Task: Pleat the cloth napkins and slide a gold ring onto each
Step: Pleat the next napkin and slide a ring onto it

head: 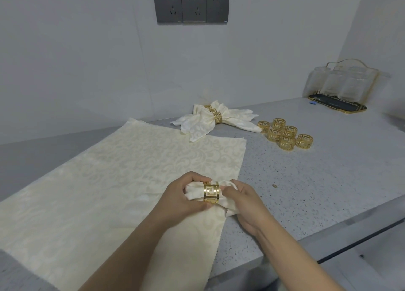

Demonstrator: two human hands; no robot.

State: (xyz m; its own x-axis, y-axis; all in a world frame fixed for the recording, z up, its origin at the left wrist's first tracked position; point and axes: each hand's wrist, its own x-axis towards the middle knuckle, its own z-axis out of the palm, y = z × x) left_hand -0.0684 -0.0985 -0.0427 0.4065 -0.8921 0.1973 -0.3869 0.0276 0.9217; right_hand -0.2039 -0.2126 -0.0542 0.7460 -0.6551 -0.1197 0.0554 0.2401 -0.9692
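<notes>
Low in the middle of the frame a gathered napkin [221, 200] wears a gold ring [211, 192], which sits roughly midway along the bundle. The left hand [182, 197] curls round the cloth on the ring's left side, its fingers closed over the bunched end. The right hand [245, 200] grips the cloth on the ring's right side, fingertips pinching the fabric just beside the metal. I judge this napkin close to finished: the ring is on, and only centring it and fanning the ends seems left.

Under the hands lies a stack of flat napkins [122, 177], spreading from centre to lower left; how many are in it cannot be told. These are not yet pleated.

Above centre, near the wall, rests a pile of finished napkins [206, 121], each with its ring; three rings show there. To their right stand six spare rings [286, 135] in a cluster on the counter [317, 181], touching or nearly so.

So about three are done, one is in hand, and as many as six may remain.

In the upper right a tray of glasses [338, 89] stands; sockets [191, 5] sit on the wall at top.
</notes>
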